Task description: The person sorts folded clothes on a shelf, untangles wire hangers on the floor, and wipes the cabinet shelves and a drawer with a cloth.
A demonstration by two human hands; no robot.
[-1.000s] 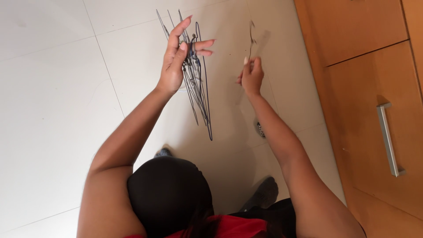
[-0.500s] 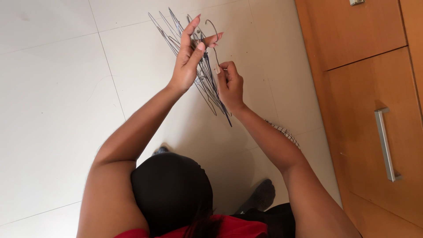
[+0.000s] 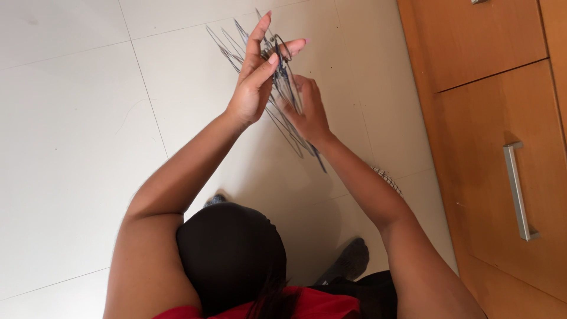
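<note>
My left hand [image 3: 255,82] is raised over the floor and holds a bundle of thin grey wire hangers [image 3: 298,145] by their hooks, thumb and fingers pinched around the top. The hangers fan out above the fingers and taper to a point below. My right hand [image 3: 308,115] is pressed against the right side of the same bundle, its fingers curled over the wires just under my left hand. The two hands touch each other at the bundle.
White floor tiles [image 3: 77,147] lie underneath. A wooden cabinet [image 3: 472,106] with a long metal handle [image 3: 518,192] runs along the right. A small wire object [image 3: 387,176] lies on the floor by my right forearm. Grey-socked feet [image 3: 351,260] show below.
My right hand was out to the right holding a single hanger. It has moved left and joined that hanger to the bundle in my left hand.
</note>
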